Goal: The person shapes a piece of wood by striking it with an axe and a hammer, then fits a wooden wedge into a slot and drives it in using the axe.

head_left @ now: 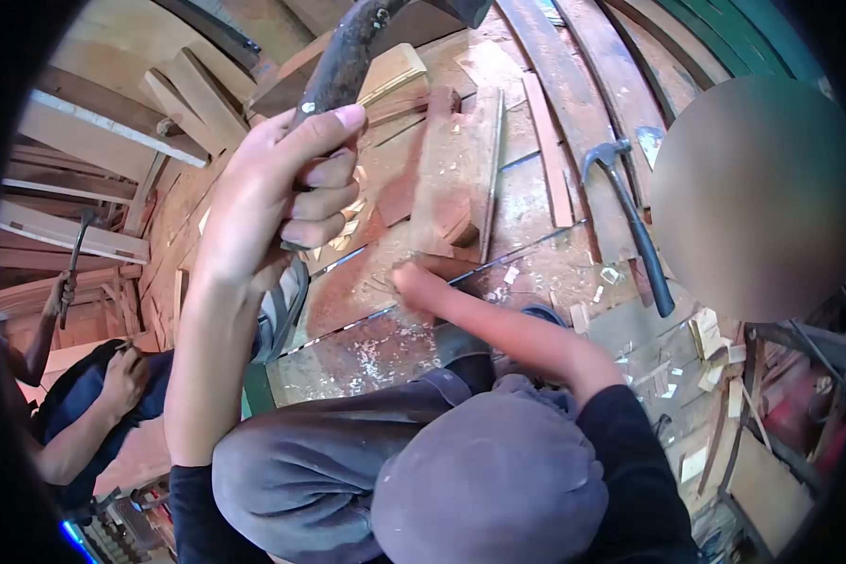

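My left hand (315, 183) is raised and wrapped round the rough dark handle (343, 61) of a tool, whose dark metal head (465, 7) is cut off by the top edge. Lower down, my right hand (414, 280) is closed close to the sawdust-covered boards (357, 324). A brown stick-like piece (446, 266) lies against it, and what its fingers hold is hidden. Beyond my right hand lie a block of wood (459, 224) and a narrow upright-edged board (491, 179).
A claw hammer (637, 226) lies on long planks (573, 94) at the right. Wood offcuts (710, 348) are scattered nearby. A blurred round area covers the upper right. At the left edge, a co-worker's hand (122, 376) and another hand holding a hammer (77, 254) show.
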### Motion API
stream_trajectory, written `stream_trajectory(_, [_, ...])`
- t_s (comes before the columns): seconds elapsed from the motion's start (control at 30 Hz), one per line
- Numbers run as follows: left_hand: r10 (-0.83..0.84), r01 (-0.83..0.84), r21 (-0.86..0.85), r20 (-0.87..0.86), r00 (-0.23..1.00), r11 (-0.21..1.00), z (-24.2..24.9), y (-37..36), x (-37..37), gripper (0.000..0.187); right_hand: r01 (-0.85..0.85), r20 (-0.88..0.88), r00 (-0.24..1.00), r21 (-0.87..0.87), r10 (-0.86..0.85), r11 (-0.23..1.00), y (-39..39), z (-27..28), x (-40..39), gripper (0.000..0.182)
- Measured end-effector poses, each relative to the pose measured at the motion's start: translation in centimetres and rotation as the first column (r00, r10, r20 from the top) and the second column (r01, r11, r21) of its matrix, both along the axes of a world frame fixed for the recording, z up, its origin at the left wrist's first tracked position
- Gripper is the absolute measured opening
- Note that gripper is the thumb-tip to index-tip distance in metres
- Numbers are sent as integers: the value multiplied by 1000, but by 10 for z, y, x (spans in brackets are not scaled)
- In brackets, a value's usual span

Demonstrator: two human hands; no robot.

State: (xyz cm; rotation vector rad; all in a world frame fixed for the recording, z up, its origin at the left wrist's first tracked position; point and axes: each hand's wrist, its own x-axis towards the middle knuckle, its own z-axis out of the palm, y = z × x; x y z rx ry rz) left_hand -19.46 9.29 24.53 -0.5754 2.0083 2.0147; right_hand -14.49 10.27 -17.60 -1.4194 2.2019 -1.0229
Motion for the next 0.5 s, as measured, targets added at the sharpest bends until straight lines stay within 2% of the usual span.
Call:
stream_trajectory(0.1, [6,-6,19,29,1000,1000,-7,-9,5,29,144,60,988,-64,-141,987,-14,-12,-2,14])
stream_trajectory(0.13, [-2,2,3,43,999,1000,-10,-13,9,29,101,116,988,-22,-98,995,10,22,-6,11])
stream_trajectory(0.17, [-9,9,-10,47,999,1000,-13,-17,12,28,106,322,944,-64,-80,992,33,50,-10,13])
stream_trajectory(0.23, [-30,32,-48,46,998,998,-26,-23,17,29,140,669,743,-128,-19,982,80,98,-11,18])
stream_trajectory(0.3, [-23,27,-127,38,999,992,-39,-17,18,29,236,856,511,-227,78,945,121,136,-6,32])
stream_trajectory(0.37, [-88,95,-149,48,995,984,-56,-16,24,22,357,882,448,-327,147,875,153,195,-18,42])
stream_trajectory(0.43, [-113,109,-388,13,994,915,-82,-2,34,21,550,859,497,-418,120,723,161,238,-32,45])
stream_trajectory(0.47, [-167,133,-352,-70,983,927,-100,5,43,24,628,846,523,-464,103,625,162,253,-36,46])
stream_trajectory(0.5, [-215,157,-315,-159,964,936,-120,14,50,28,664,867,496,-412,45,624,163,264,-38,46])
